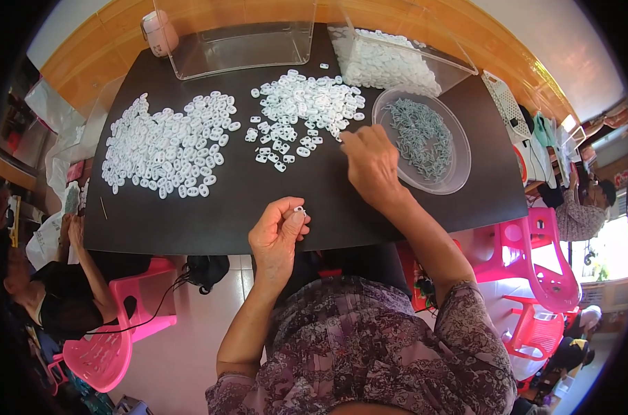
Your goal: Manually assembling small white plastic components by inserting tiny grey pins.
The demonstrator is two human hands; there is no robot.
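Note:
My left hand [278,232] is closed near the table's front edge, pinching a small white plastic piece with holes [299,209] between thumb and fingers. My right hand [371,160] hangs over the table with its fingers drawn together, by the right edge of the middle pile of white plastic pieces [310,100]; whatever is in its fingertips is hidden. Just right of that hand stands a round clear tub [459,166] holding a heap of grey screws [421,138]. Another pile of white oval two-holed pieces [165,145] spreads over the left of the table.
A clear bin [241,59] stands at the back of the dark table [259,232]. A second clear bin [449,59] at the back right holds many white pieces. A pink cup [160,33] is at the far left. Pink chairs [528,256] and other people [58,283] are around.

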